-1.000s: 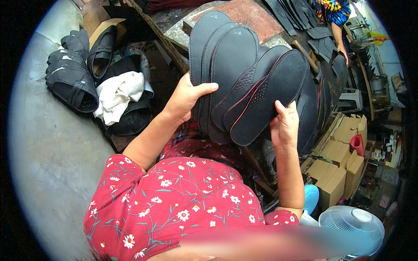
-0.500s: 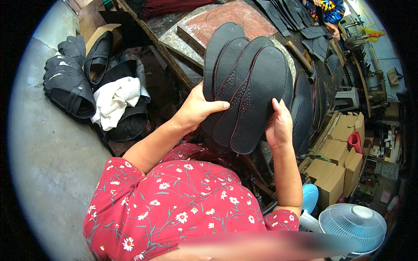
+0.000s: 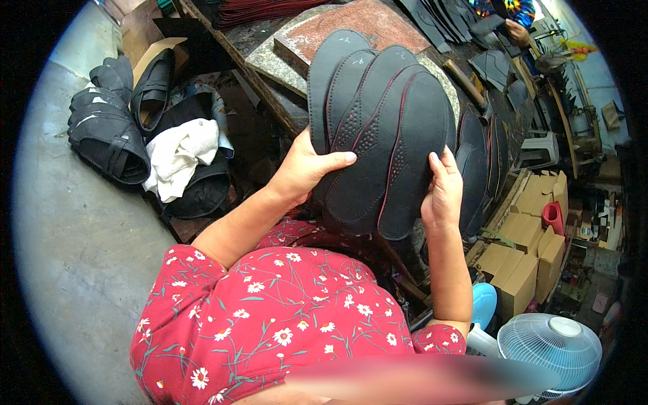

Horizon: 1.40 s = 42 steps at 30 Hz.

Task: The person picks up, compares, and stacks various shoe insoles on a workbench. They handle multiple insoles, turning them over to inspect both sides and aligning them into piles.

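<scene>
Several black insoles (image 3: 368, 142) with stitched edges and dotted arch patches are fanned out between my two hands, above the worktable. My left hand (image 3: 304, 167) grips the left side of the fan, its thumb lying across the front and the other fingers hidden behind. At the right side, my right hand (image 3: 443, 189) pinches the outermost insole (image 3: 420, 148), thumb and fingers at its edge. Red edging shows between some of the insoles. More black insoles (image 3: 472, 162) stand in a row just right of my right hand.
A reddish stone slab (image 3: 364, 27) and a hammer (image 3: 466, 84) lie on the worktable. To the left are black sandals (image 3: 108, 138) and a white cloth (image 3: 181, 156). Cardboard boxes (image 3: 509, 270) and a fan (image 3: 550, 351) stand at right. Another person's hand (image 3: 518, 32) shows at far right.
The insoles have spread wider apart, with the front one shifted right along with my right hand. My left hand has barely moved. The other person's hand has moved up and left.
</scene>
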Tool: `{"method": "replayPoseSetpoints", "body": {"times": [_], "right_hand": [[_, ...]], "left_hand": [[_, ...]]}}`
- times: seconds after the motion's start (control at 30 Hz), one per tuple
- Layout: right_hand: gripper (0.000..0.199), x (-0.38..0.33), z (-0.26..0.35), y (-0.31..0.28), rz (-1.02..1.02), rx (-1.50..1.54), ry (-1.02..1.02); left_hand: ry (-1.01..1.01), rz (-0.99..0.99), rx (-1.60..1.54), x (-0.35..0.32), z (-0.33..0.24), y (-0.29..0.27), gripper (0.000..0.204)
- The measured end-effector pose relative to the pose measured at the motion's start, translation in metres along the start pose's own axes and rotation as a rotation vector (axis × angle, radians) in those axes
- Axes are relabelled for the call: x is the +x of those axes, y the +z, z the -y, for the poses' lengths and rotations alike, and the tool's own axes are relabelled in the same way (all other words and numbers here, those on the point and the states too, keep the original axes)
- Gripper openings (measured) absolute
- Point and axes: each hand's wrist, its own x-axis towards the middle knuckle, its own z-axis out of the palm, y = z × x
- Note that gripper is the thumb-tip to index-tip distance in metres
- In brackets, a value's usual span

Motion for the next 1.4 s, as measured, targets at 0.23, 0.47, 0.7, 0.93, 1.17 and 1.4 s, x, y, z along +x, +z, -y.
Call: {"method": "replayPoseSetpoints", "body": {"times": [0.23, 0.47, 0.7, 0.93, 1.17, 1.4], "right_hand": [[0.039, -0.005, -0.003, -0.003, 0.021, 0.075, 0.015], [0.035, -0.010, -0.003, 0.000, -0.006, 0.095, 0.024], [0.058, -0.022, 0.000, 0.000, 0.107, 0.078, -0.007], [0.067, -0.045, 0.051, -0.010, 0.070, -0.032, -0.257], [0.067, -0.065, 0.012, -0.029, 0.151, -0.053, -0.408], [0.040, -0.074, 0.015, -0.038, 0.224, -0.345, -0.492]], "left_hand": [[0.014, -0.004, -0.012, -0.002, 0.000, -0.001, 0.046], [0.017, -0.013, 0.007, -0.003, -0.003, 0.003, 0.048], [0.038, 0.090, 0.005, -0.001, 0.010, 0.016, 0.055], [0.435, 0.441, 0.682, 0.020, 0.008, 0.056, 0.082], [0.760, 0.358, 0.466, 0.006, 0.030, 0.075, 0.093], [0.820, 0.302, 0.375, -0.007, 0.034, 0.073, 0.087]]}}
